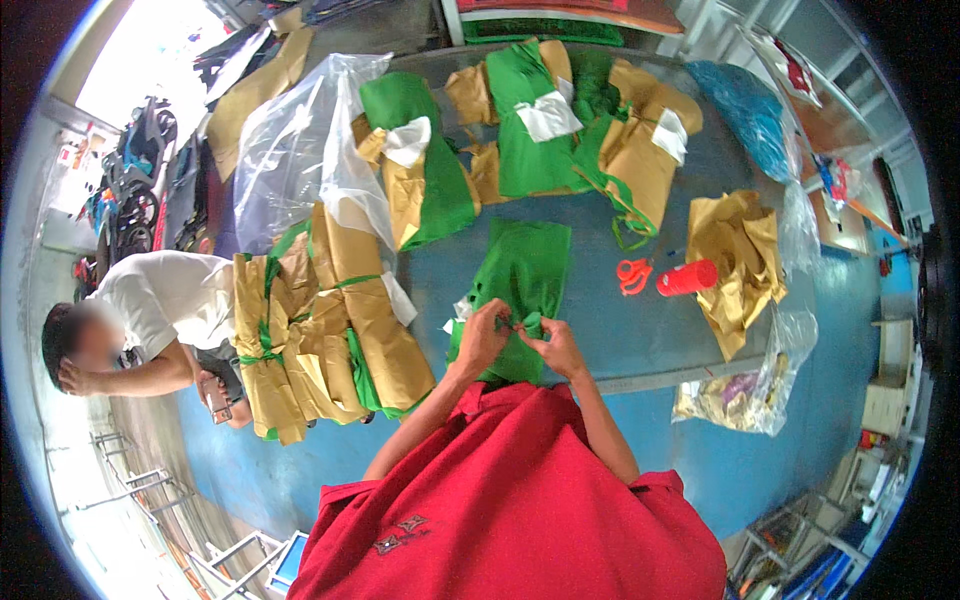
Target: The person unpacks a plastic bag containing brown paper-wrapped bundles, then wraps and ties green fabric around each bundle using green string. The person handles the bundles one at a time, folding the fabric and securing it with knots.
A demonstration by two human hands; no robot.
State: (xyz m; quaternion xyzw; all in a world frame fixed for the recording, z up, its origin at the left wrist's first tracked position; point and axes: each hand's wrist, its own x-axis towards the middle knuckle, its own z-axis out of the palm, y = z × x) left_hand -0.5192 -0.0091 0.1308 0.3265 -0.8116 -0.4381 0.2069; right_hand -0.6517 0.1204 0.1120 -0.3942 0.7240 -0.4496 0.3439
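A folded green sheet (523, 251), cloth or soft plastic, lies before me at the near edge of the table. My left hand (484, 336) bends over its left side, fingertips pinching a bit of the green material. Close by on the right, my right hand (556, 347) grips a small rolled or bunched green piece (532, 324) between thumb and fingers. The two hands' fingertips nearly meet, and what exactly is between them is partly hidden. Some white scraps (459, 309) poke out beside my left hand.
Orange-handled scissors (634, 276) and a red cylinder (687, 277) lie to the right, beside crumpled brown paper (739, 262). Green-and-brown wrapped bundles (536, 142) line the far side. Tied brown bundles (330, 330) and clear plastic (300, 150) lie left, where a person (169, 300) leans holding a phone.
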